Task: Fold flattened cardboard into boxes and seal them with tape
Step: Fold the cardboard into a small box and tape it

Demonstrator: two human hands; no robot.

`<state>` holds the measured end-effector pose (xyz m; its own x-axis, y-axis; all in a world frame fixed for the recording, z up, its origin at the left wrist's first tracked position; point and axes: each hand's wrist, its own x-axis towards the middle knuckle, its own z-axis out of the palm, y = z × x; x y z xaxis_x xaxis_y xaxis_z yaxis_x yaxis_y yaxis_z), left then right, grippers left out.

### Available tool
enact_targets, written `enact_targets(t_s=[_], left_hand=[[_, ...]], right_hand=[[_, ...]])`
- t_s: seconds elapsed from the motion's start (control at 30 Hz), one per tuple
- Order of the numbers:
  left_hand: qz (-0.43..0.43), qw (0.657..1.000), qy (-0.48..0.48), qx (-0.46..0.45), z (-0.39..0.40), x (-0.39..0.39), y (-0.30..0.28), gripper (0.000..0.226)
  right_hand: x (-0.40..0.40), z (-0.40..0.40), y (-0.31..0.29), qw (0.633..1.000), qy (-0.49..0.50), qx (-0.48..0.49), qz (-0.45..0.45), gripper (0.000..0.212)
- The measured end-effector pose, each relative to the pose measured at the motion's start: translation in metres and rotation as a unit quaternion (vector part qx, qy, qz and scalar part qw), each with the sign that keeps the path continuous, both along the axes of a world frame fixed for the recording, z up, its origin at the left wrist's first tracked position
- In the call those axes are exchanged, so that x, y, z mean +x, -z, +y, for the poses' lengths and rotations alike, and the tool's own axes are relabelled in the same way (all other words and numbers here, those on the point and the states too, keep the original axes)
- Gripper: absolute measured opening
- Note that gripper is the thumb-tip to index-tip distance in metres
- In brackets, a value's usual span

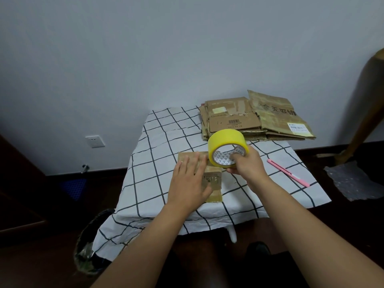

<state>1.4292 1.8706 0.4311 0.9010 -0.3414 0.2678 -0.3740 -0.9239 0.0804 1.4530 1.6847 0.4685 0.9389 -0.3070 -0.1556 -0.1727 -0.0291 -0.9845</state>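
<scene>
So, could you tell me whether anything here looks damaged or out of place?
The flattened cardboard stack at the table's far right corner overhangs the edge, its sheets worn and patched with old tape.

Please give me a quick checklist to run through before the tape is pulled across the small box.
1. Box held steady: ok. The left hand lies flat on the small cardboard box.
2. Tape in hand: ok. The right hand grips the yellow tape roll, fingers through its core.
3. Roll at the box: ok. It sits at the box's far right edge.
4. Tape end stuck down: cannot tell; the free end is not visible.
5. Flaps closed flush: cannot tell; the left hand covers the top.
6. Cutter within reach: ok. The pink cutter lies on the checked cloth, right of the hands.
</scene>
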Motion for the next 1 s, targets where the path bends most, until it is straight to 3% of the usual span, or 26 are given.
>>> enact_targets(t_s=[0.23, 0.53, 0.83, 1.0], left_hand=[[0.005, 1.0, 0.007, -0.003, 0.004, 0.005, 0.004, 0.08], [0.038, 0.998, 0.016, 0.036, 0.003, 0.004, -0.006, 0.082], [0.043, 0.998, 0.01, 0.038, -0.03, 0.006, -0.016, 0.085], [0.038, 0.998, 0.024, 0.043, -0.03, 0.018, -0.019, 0.067]], right_hand=[[-0.009, -0.038, -0.001, 0.992, 0.043, -0.119, 0.007, 0.013], [-0.013, -0.038, 0.021, 0.996, 0.032, -0.085, 0.021, 0.016], [-0.02, -0.035, 0.026, 0.993, 0.028, -0.115, 0.011, 0.012], [-0.024, -0.035, 0.022, 0.993, 0.007, -0.118, 0.017, 0.014]])
